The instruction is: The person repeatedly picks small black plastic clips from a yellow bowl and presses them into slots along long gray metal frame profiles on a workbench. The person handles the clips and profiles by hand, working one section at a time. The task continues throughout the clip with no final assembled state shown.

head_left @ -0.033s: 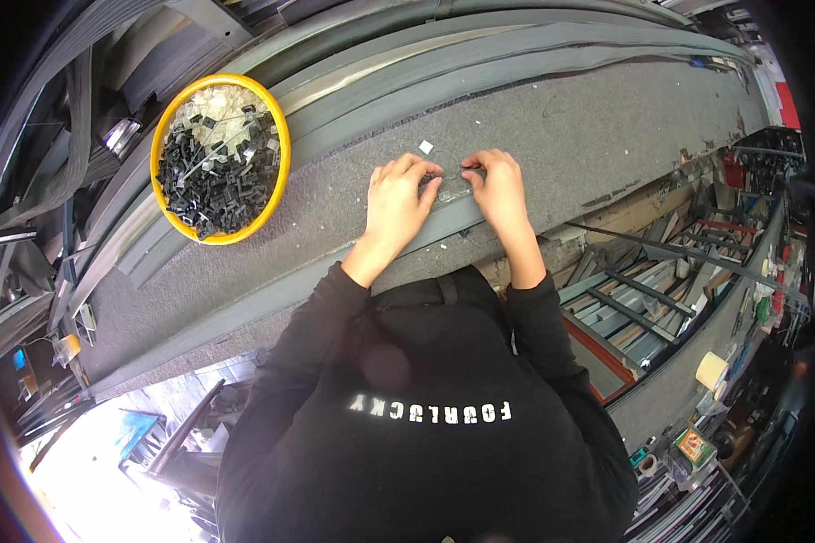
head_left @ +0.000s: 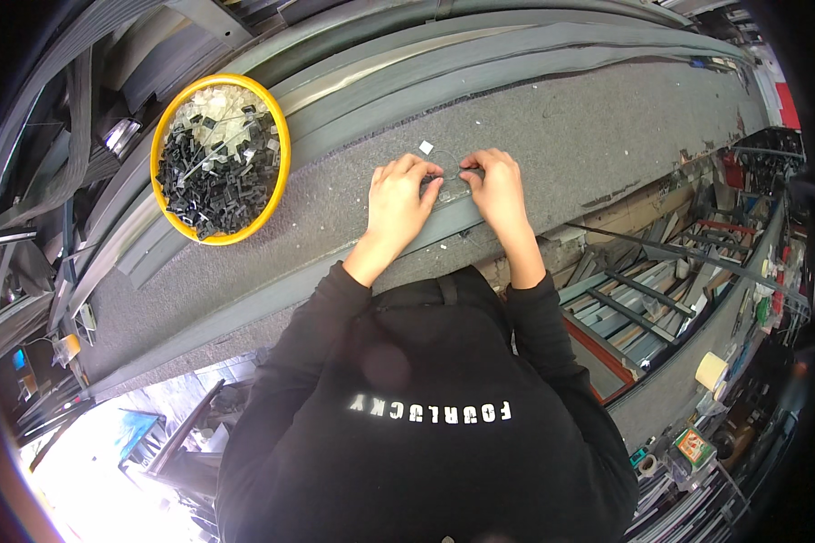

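Note:
My left hand [head_left: 397, 197] and my right hand [head_left: 498, 188] face each other over the workbench, thumbs and forefingers pinched. A thin, wire-like strand [head_left: 445, 151] curves in a faint loop between them, and both pinches appear closed on it. Its ends are too fine to trace. Just below the fingertips lies a long grey metal profile [head_left: 453, 220], running along the bench near my body. Beyond my left fingers rests a small white square piece [head_left: 426, 147].
A yellow-rimmed basin [head_left: 286, 167] of small black and clear plastic pieces stands at the left. Long grey profiles [head_left: 353, 90] line the bench's far side. At the right, below the grey bench top [head_left: 598, 127], are stacked frames [head_left: 647, 312] and a yellow roll [head_left: 711, 371].

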{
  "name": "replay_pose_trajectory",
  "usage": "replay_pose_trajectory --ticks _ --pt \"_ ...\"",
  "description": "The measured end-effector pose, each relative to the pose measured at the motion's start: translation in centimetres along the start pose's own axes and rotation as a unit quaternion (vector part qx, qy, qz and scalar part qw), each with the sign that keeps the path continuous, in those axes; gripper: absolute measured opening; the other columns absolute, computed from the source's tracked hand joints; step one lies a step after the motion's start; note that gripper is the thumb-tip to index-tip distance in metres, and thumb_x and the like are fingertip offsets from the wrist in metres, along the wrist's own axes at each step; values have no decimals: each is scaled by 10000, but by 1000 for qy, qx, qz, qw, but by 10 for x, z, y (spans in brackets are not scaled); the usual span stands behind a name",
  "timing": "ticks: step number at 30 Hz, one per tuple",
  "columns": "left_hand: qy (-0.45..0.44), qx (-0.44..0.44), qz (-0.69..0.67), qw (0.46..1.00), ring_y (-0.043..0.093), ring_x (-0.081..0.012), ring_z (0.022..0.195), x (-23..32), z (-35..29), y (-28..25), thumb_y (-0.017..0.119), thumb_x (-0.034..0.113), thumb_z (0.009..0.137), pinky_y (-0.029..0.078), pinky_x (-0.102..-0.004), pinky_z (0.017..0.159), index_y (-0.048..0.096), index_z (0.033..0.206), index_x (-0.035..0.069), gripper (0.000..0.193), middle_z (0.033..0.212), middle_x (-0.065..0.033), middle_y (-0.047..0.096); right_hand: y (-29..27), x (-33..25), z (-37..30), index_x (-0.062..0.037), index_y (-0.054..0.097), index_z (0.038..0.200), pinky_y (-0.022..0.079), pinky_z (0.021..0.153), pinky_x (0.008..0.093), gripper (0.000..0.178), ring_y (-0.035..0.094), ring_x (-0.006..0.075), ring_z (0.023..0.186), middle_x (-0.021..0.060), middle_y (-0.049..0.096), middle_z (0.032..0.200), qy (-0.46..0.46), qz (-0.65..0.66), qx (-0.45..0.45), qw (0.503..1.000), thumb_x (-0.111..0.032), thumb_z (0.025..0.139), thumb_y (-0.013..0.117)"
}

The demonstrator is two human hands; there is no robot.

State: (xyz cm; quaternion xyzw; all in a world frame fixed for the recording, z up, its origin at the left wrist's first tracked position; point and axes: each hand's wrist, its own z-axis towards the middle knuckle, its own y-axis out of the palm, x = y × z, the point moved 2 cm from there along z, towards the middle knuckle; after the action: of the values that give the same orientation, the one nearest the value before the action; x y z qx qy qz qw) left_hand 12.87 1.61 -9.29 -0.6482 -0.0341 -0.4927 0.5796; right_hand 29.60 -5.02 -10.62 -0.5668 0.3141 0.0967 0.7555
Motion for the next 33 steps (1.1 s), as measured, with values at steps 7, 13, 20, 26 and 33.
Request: replay_pose_trajectory --ticks 7,13,20,26,33 --pt "3 -6 16 1000 640 -253 907 -2 15 28 745 224 816 457 -397 846 766 855 117 116 937 -23 666 6 1 -1 -63 709 896 449 880 419 159 612 311 972 98 681 945 43 1 -28 999 -36 749 762" --pt "54 -6 86 995 620 -257 930 1 22 38 764 172 739 449 -390 842 731 804 88 111 979 -52 623 4 1 -4 -27 713 936 494 823 419 189 621 316 918 112 680 918 23 11 -2 1000 -22 754 761" --pt "68 -10 63 996 599 -264 985 -5 22 38 772 147 721 436 -391 879 696 835 63 161 1039 -75 608 -3 8 -2 -42 744 965 499 848 403 165 619 308 924 113 677 934 25 67 -35 997 -18 803 724" --pt "62 -28 48 997 592 -262 1012 -7 20 38 775 160 723 432 -395 890 694 851 66 179 1059 -73 611 -4 8 2 -24 728 939 489 860 408 119 610 302 956 110 677 955 -4 63 -67 996 -37 821 720" --pt "19 -24 -22 999 628 -267 992 -7 19 27 746 222 827 447 -375 899 722 903 44 195 1050 -94 646 -12 6 0 -7 704 917 471 864 402 87 626 302 945 106 673 960 -47 76 -56 994 -29 833 705"
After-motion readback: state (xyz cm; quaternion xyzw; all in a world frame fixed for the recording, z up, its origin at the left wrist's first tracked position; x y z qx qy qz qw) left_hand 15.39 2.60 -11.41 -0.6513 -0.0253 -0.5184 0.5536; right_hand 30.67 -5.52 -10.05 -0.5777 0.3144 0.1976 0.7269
